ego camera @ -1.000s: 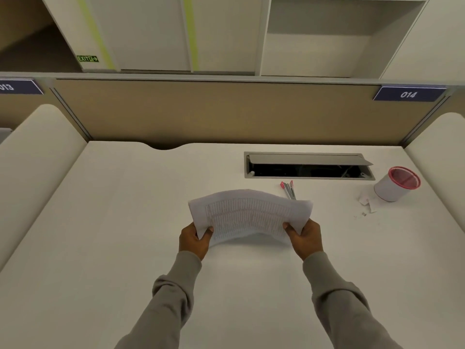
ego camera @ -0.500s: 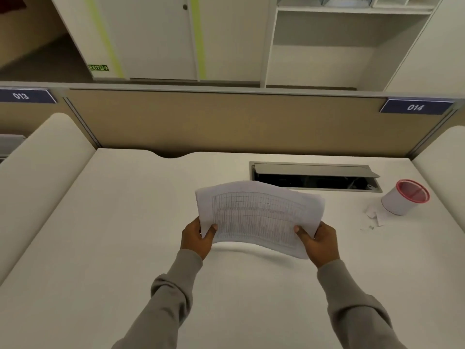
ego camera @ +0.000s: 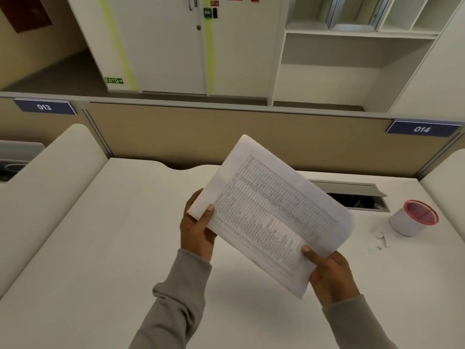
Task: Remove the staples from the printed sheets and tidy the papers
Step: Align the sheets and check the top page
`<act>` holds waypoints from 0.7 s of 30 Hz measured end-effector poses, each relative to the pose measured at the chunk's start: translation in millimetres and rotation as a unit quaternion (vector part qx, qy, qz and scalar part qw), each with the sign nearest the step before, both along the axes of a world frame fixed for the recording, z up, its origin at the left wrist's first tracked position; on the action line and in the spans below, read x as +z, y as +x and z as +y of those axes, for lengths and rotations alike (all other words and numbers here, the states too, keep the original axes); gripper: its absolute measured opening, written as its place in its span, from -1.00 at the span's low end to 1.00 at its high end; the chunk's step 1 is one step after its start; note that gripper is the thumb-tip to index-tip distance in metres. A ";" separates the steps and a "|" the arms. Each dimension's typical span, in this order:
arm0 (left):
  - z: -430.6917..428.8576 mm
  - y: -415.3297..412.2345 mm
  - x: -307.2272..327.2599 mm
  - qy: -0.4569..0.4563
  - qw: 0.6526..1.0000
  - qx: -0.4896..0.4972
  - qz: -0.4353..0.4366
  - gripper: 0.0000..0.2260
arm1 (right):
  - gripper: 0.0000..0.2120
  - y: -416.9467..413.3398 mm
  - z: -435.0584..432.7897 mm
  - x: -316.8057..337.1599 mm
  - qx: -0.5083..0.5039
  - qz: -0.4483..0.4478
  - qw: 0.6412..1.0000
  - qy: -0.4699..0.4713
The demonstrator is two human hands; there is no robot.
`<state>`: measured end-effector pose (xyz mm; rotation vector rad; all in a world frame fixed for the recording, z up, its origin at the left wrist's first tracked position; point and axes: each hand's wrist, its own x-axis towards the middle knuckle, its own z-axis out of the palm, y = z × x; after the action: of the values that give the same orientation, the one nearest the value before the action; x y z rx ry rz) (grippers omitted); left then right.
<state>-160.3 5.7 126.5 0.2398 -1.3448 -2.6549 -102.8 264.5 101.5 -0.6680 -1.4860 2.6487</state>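
Both hands grip the printed sheets above the desk: left hand pinches one corner, right hand another; white cup beyond right.

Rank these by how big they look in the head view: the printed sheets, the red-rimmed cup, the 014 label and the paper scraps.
1. printed sheets, largest by far, though nearest the camera.
2. red-rimmed cup and 014 label: too alike to rank.
3. paper scraps, smallest.
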 end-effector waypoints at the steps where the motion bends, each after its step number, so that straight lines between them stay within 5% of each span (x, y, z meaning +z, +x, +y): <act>1: 6.6 -0.5 4.3 0.020 1.000 0.003 0.017 -0.56 | -0.58 3.7 -6.9 -1.9 0.001 -0.011 1.000 -0.022; 7: 18.6 -5.9 26.9 0.077 0.997 0.001 0.029 -0.59 | -0.51 21.4 -35.1 -9.9 0.009 -0.065 0.990 -0.122; 16: 10.3 -3.7 43.6 -0.067 0.996 -0.043 0.045 -0.78 | -0.57 32.9 -39.9 -13.0 0.039 -0.122 0.980 -0.151; 21: 6.5 -1.1 53.1 -0.105 0.991 -0.049 0.070 -0.78 | -0.34 27.0 -28.0 -20.8 -0.025 -0.189 0.981 -0.038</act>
<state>-161.3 12.2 179.5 -0.0398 -1.6112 -2.5230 -75.8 236.5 80.7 -1.2577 -1.4204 2.6569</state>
